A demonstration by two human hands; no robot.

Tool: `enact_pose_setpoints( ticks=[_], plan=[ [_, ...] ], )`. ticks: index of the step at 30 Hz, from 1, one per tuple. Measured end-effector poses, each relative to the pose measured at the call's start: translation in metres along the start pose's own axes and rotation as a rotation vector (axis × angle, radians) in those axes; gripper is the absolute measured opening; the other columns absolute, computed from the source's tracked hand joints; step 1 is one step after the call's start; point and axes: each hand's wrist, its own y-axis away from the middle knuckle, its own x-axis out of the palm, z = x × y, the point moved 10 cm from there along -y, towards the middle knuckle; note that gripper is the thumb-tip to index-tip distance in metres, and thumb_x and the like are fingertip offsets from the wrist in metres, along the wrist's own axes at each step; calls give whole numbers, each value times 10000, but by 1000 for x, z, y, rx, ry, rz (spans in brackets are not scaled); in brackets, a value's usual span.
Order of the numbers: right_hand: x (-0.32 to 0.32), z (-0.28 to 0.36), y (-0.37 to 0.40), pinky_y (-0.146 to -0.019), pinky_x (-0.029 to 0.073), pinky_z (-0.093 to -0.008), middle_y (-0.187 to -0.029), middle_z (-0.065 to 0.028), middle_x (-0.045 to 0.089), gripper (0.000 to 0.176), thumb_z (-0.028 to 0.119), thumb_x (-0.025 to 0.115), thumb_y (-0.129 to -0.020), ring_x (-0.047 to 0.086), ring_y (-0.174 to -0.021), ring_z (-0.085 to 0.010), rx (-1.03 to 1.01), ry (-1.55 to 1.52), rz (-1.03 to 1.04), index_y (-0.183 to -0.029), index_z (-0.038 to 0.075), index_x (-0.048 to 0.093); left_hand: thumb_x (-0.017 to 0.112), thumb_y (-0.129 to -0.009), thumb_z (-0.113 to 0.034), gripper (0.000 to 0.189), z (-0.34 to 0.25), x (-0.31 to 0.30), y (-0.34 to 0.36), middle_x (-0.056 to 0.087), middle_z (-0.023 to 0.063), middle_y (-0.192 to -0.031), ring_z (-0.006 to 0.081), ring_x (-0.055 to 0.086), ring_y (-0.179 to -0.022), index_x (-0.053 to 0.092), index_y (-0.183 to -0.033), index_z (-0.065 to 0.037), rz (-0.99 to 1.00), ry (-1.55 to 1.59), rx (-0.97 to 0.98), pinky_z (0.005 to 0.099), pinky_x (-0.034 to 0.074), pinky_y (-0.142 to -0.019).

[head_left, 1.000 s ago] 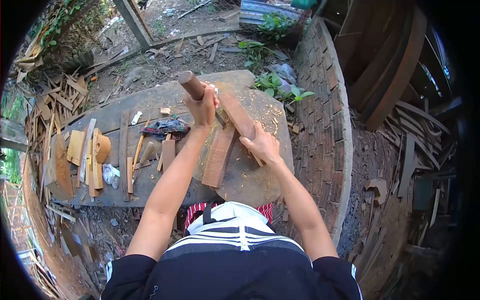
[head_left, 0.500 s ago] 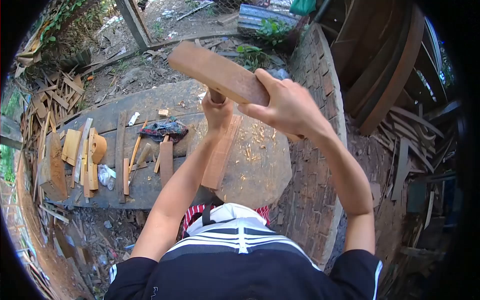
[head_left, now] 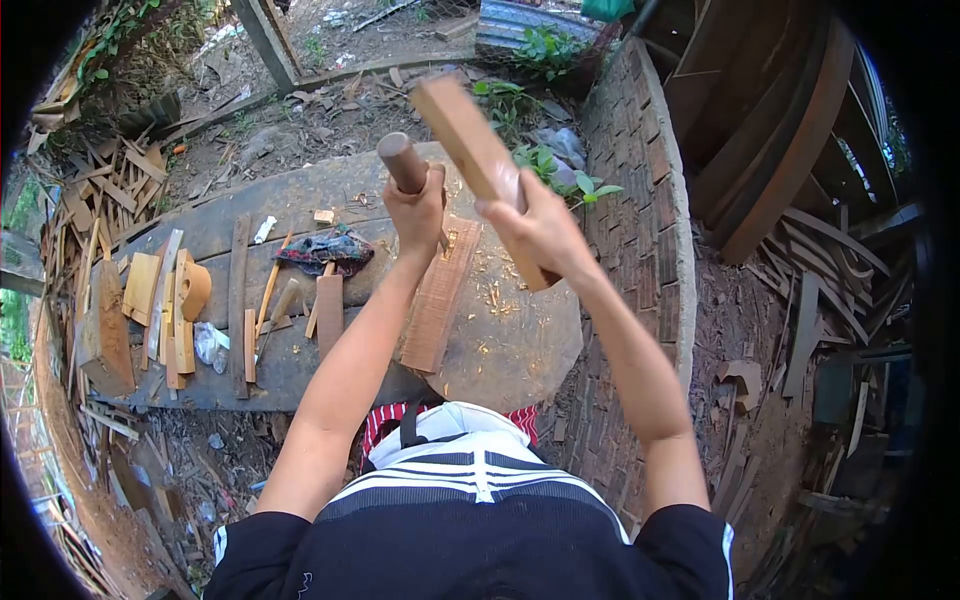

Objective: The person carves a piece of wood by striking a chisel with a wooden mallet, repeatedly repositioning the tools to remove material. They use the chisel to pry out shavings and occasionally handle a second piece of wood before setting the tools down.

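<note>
My left hand [head_left: 416,212] is wrapped round the round wooden handle of a chisel [head_left: 403,160], held upright. Part of its blade shows below the fist, over the far end of a reddish wooden board [head_left: 440,300] lying on the bench. In my right hand [head_left: 540,225] is a thick rectangular wood block [head_left: 470,130], raised and tilted to the right of the handle, apart from its top end. Pale shavings [head_left: 497,297] lie scattered beside the board.
On the bench's left lie a dark cloth [head_left: 328,253], a mallet-like piece [head_left: 330,310], several wood strips [head_left: 184,320] and a plastic bag [head_left: 208,345]. A low brick wall [head_left: 640,200] runs along the right. Scrap wood [head_left: 125,180] is heaped at the far left.
The wood block has swung right and down off the chisel handle, leaving the handle's top in view. My left hand has shifted slightly left.
</note>
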Motion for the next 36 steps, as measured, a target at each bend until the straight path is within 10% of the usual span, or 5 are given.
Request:
enact_pose_setpoints(
  ticks=[8, 19, 36],
  plan=[
    [83, -94, 32, -821, 503, -489, -1020, -235, 671, 695, 471, 624, -764, 654, -964, -386, 198, 439, 165, -1275, 37, 445, 609, -848, -43, 146, -6, -19, -5, 487, 4, -609, 87, 455, -444, 469, -858, -83, -104, 190, -116, 234, 371, -404],
    [83, -95, 35, -861, 475, -485, -1056, -239, 655, 661, 475, 625, -775, 628, -1012, -388, 231, 380, 120, -1226, 28, 442, 522, -845, -139, 158, 93, -168, 51, 474, 24, -641, 148, 505, -557, 420, -748, -69, -845, 512, -556, 328, 457, -520],
    [85, -101, 35, -826, 494, -488, -1021, -225, 676, 778, 488, 621, -753, 653, -968, -384, 226, 382, 96, -1359, 51, 404, 695, -871, -223, 259, -42, -31, -4, 526, 42, -616, 133, 524, -487, 485, -845, -74, -148, 198, -98, 284, 452, -440]
  ],
)
